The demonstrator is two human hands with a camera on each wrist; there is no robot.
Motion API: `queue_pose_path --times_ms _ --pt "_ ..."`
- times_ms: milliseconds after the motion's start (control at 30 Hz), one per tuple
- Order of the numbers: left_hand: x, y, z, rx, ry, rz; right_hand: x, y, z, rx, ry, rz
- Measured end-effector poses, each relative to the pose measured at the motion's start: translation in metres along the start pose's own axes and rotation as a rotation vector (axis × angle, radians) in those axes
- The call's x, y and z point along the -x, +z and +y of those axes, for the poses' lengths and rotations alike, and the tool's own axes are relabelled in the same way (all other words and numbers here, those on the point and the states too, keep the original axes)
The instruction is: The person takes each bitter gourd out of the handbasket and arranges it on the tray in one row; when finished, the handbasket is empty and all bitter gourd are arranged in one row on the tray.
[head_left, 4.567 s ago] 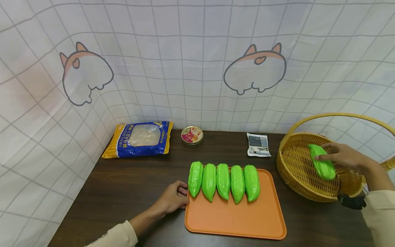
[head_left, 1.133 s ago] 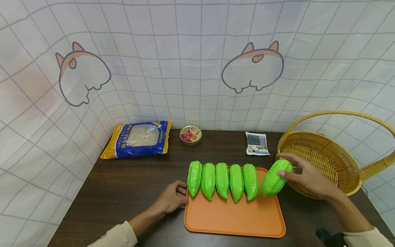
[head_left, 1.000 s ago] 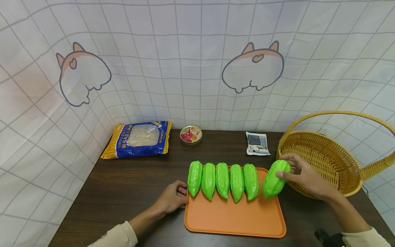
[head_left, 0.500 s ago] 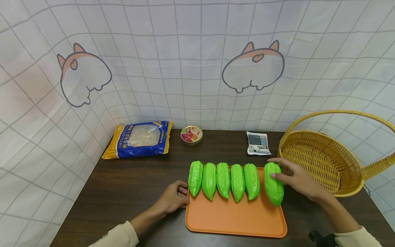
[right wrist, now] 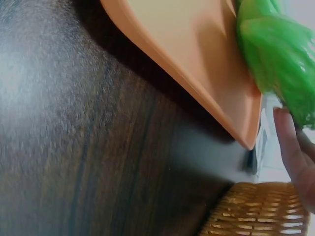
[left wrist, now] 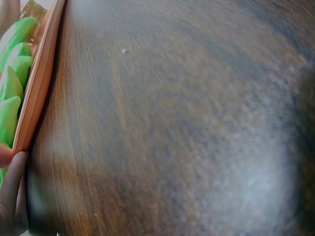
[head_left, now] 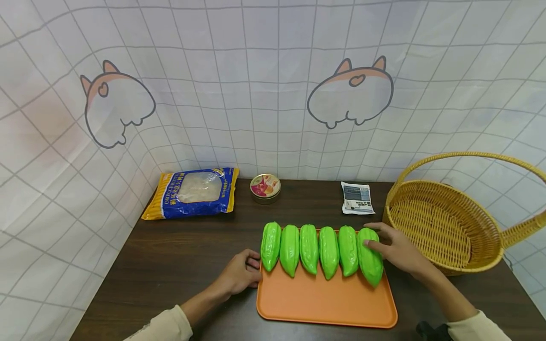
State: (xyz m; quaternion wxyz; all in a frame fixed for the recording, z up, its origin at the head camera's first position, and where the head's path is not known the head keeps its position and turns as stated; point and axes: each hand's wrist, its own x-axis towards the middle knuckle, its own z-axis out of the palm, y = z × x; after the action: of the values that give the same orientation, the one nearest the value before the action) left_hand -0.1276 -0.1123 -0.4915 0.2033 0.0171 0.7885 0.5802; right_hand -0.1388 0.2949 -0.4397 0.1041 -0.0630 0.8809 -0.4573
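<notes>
My right hand (head_left: 397, 248) grips a bright green, ridged, pointed bitter melon (head_left: 370, 263), thumb on top, at the right end of the orange tray (head_left: 324, 308). Several like bitter melons (head_left: 289, 251) lie side by side along the tray's far half, and the held one is close beside the row. My left hand (head_left: 236, 274) holds the tray's left edge; in the left wrist view, its fingers (left wrist: 12, 184) pinch the rim. Seen from the right wrist, my fingertips are against the held bitter melon (right wrist: 280, 59), partly cut off by the frame.
A wicker basket (head_left: 431, 225) with a tall handle stands right of the tray, with nothing inside. Along the back of the dark wooden table (head_left: 179, 251) lie a blue and yellow pasta bag (head_left: 198, 192), a round tin (head_left: 265, 188) and a small white packet (head_left: 357, 199).
My right hand has brought the bitter melon out of the basket, over to the tray, then down and left beside the row. My left hand has stayed at the tray's edge.
</notes>
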Motion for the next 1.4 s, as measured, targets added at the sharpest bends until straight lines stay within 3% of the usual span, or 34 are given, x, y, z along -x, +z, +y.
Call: queue_pose_path --times_ms 400,700,867,1167,1400 --pt "-0.0009 0.0003 -0.001 -0.009 0.0 0.004 0.0 0.0032 0.0009 0.056 0.099 0.038" --pt "-0.002 0.0 -0.0028 -0.003 0.002 -0.01 0.0009 0.0025 0.0014 0.028 0.11 -0.01" --pt "-0.0033 -0.0004 -0.0047 0.005 0.012 -0.015 0.0023 0.0043 0.0034 0.02 0.123 0.007" --pt "-0.0032 -0.0002 -0.0042 0.003 0.012 -0.018 0.0034 0.008 0.0032 0.217 0.09 0.046" --pt "-0.0028 -0.001 -0.0035 0.005 0.011 -0.012 0.0046 0.0061 0.0059 0.238 0.083 0.004"
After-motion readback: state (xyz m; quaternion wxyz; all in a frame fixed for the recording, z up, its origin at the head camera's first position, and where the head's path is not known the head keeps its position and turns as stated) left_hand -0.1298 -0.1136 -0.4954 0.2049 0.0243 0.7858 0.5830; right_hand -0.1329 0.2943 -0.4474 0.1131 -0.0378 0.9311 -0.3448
